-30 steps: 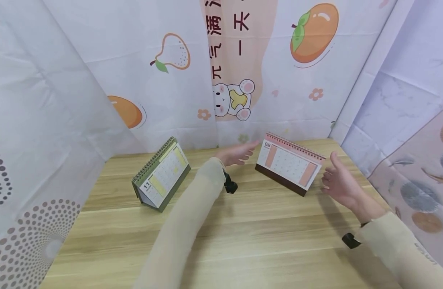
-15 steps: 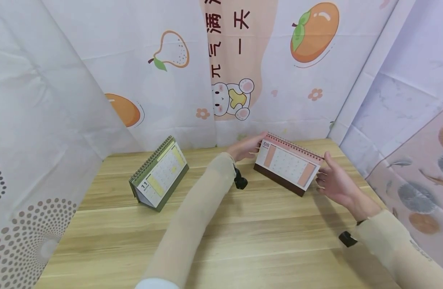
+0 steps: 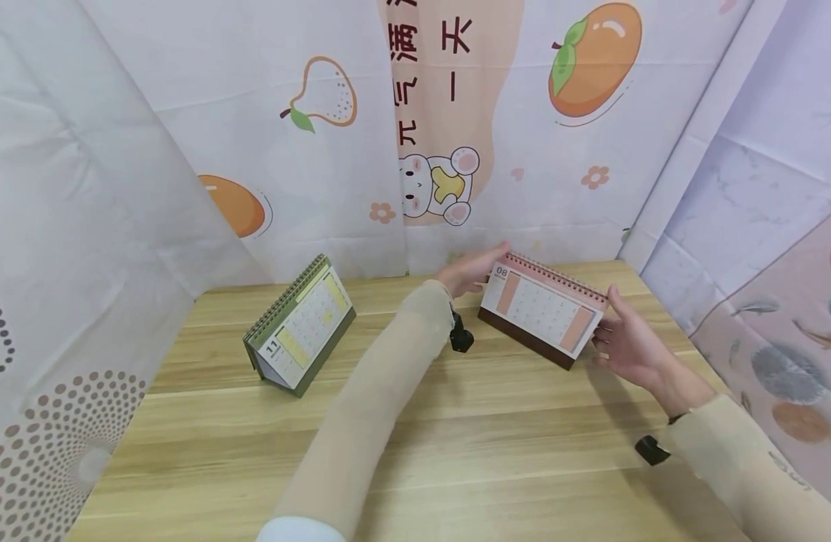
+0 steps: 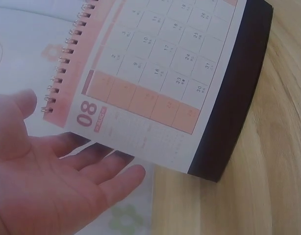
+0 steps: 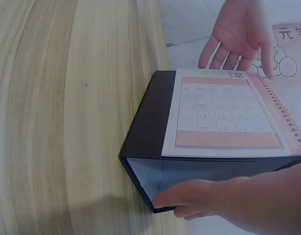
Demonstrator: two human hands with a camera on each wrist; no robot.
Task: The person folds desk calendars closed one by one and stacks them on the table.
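A pink desk calendar marked 08, with a dark brown base, stands tent-like toward the back right of the table. At its left end is my left hand, thumb by the spiral binding and loosely bent fingers by the card's edge in the left wrist view. My right hand is at the opposite end, its thumb by the upper corner. In the right wrist view, fingers of that hand lie at the calendar's hollow open side; whether they press on it I cannot tell.
A green desk calendar marked 11 stands angled on the left of the wooden table. White printed curtains hang behind and on both sides, close to the table's back edge.
My left hand has moved right to the pink calendar's left end. My right hand has shifted slightly left to its right end. Both calendars stay about where they were.
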